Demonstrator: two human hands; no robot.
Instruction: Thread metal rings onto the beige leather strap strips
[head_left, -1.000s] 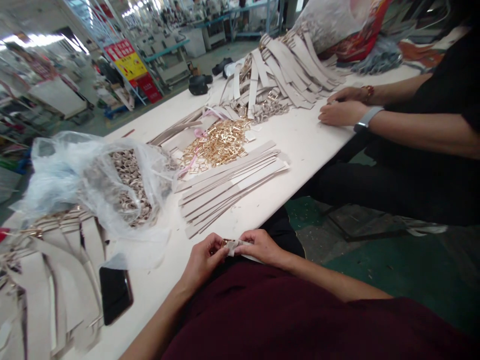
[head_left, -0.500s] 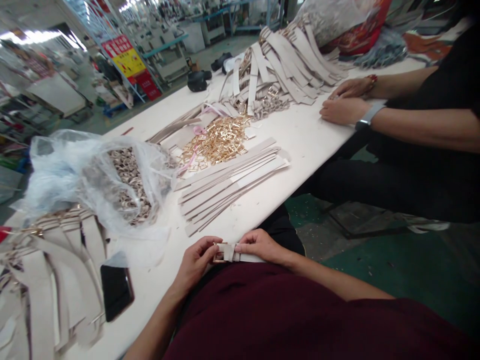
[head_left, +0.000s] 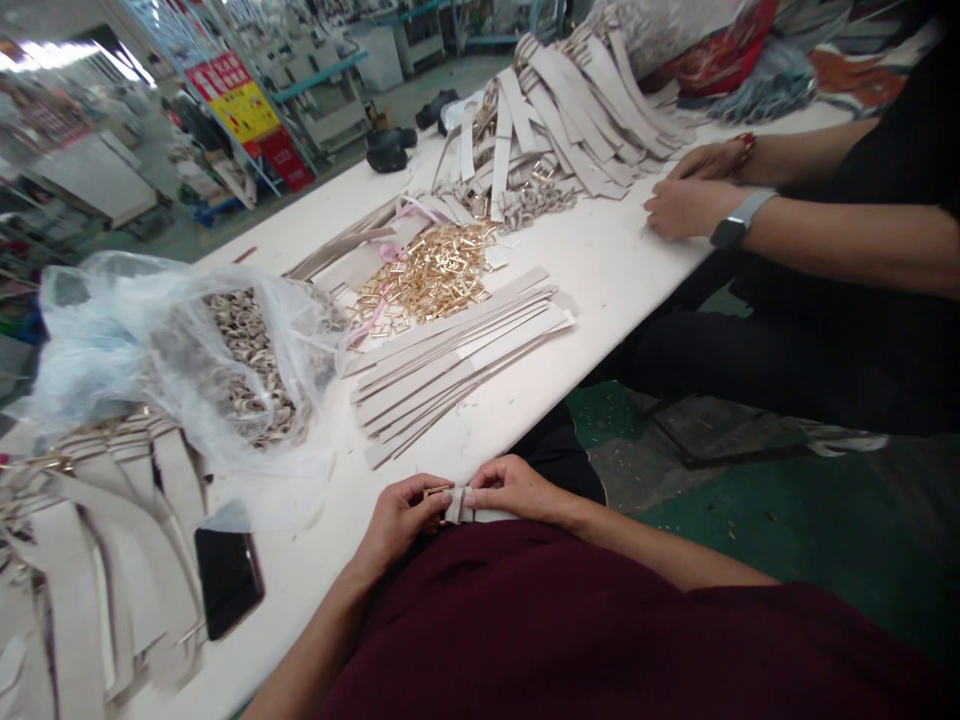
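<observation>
Close to my body, at the table's near edge, a light grey belt strap (head_left: 486, 516) runs between my two hands. My left hand (head_left: 401, 515) pinches its end by a gold buckle (head_left: 436, 492), now mostly covered by the fingers and thumb. Just right of the buckle a narrow loop (head_left: 457, 506) goes around the strap. My right hand (head_left: 517, 488) grips the strap beside that loop, thumb and fingers together. The strap's other end is hidden behind my hand and the dark red shirt (head_left: 525, 620).
Flat grey straps (head_left: 420, 385) lie ahead, below a heap of gold buckles (head_left: 442, 275). On the left are a plastic bag of loops (head_left: 259, 370), a phone (head_left: 229, 580) and finished-looking straps (head_left: 112, 590). A co-worker's hands (head_left: 694, 200) work at the right; more straps (head_left: 577, 110) are piled behind.
My left fingers have shifted over the buckle, which now shows less and looks tilted. Both hands stay close together on the strap. The whole view has moved slightly.
</observation>
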